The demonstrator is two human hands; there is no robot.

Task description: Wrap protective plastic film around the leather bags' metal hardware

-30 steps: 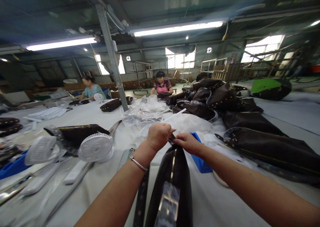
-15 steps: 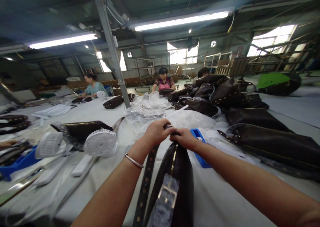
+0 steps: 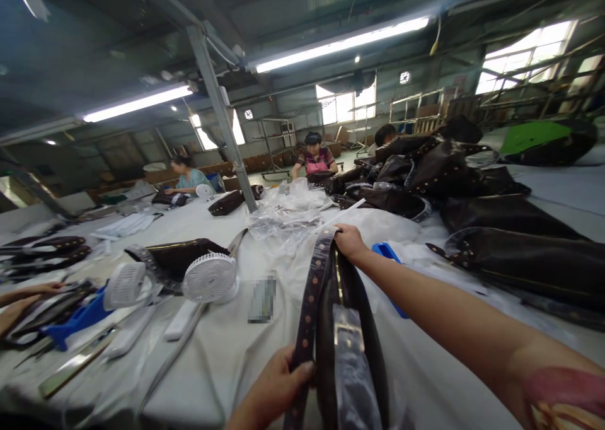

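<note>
A dark brown leather bag point(image 3: 352, 329) lies lengthwise on the white table in front of me, with a plastic-wrapped buckle on top. A studded strap point(image 3: 312, 297) runs along the bag's left side. My right hand point(image 3: 348, 241) is closed on the far end of the bag, where the strap meets it. My left hand point(image 3: 274, 389) is near the bottom edge, fingers wrapped round the near part of the strap.
A small white fan point(image 3: 209, 277) stands left of the bag, a second fan point(image 3: 123, 285) further left. A blue tray point(image 3: 388, 253) lies right of my right hand. Dark bags point(image 3: 472, 184) are piled at right. Clear plastic bags point(image 3: 283, 219) lie beyond. Other people sit at the far side; someone's hands point(image 3: 23, 297) show at left.
My left hand has let go of the bag's far end and slid back along the strap to the near edge. My right hand stays on the far end.
</note>
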